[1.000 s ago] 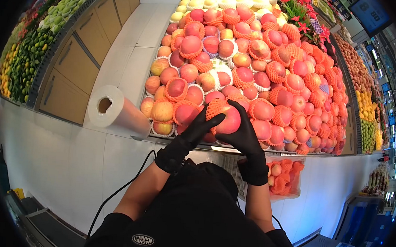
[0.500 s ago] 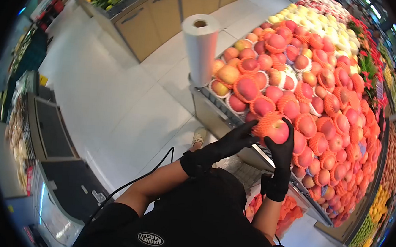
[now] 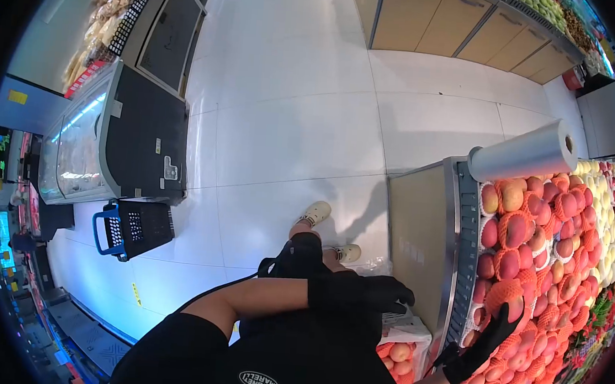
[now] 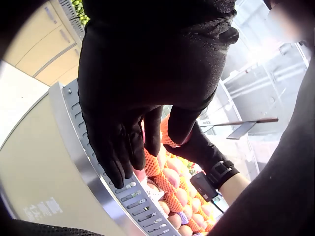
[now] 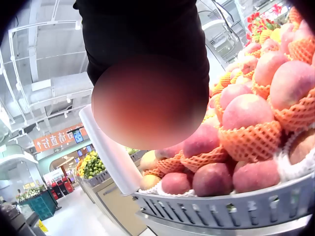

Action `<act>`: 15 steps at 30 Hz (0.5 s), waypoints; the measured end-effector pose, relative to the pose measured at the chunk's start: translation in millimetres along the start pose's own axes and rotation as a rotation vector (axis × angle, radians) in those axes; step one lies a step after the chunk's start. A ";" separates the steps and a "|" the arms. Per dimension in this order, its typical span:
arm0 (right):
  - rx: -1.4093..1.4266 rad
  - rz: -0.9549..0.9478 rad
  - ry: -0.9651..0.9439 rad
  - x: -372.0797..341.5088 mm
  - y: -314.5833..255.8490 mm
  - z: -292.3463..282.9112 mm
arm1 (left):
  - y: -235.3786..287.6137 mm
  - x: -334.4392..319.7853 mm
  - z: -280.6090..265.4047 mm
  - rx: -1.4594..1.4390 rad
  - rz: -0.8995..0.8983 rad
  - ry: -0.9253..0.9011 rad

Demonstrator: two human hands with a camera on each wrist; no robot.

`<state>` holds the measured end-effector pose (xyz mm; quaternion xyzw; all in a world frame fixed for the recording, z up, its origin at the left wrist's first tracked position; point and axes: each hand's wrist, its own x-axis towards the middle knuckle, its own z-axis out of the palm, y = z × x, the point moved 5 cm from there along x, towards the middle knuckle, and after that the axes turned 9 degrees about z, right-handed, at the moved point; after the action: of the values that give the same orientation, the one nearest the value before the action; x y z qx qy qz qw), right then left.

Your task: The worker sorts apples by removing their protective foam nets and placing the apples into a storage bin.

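Apple (image 3: 510,297) w/ foam net (image 3: 496,296) is gripped in R hand (image 3: 491,340), over piled apples (image 3: 527,341); L hand (image 3: 368,293) is held loose, fingers extended. Bagged apples (image 3: 402,353) are seen btwn hands, lower down.

A broad display stand (image 3: 418,235) with beige side panels and a grey slotted rim (image 3: 466,260) is carrying a heap of round red apples (image 5: 247,112), many sitting in orange or white foam nets (image 5: 251,141). Round pale-yellow fruits (image 3: 608,227) are lying along it too, and a thick white plastic roll (image 3: 528,152) is resting at its corner. The pale tiled floor (image 3: 283,133) is bearing a black perforated basket with a blue handle (image 3: 137,230) and a dark-sided, glass-topped freezer (image 3: 148,124).
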<state>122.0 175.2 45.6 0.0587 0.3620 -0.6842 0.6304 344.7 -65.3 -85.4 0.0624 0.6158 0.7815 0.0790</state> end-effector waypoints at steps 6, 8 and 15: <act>-1.245 -0.752 1.010 18.3 38.7 -109.6 | 20.5 -21.9 -42.3 0.259 0.067 0.044; -1.101 -0.729 1.051 33.7 51.5 -71.3 | 23.8 -27.1 -55.3 0.248 0.095 0.074; -1.093 -0.832 0.984 53.2 74.6 -5.5 | 53.4 -38.0 -87.9 0.206 0.135 0.138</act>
<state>176.9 138.9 -18.4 -0.1015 0.8675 -0.4855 0.0372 362.3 -168.9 -54.0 0.0577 0.6911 0.7201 -0.0229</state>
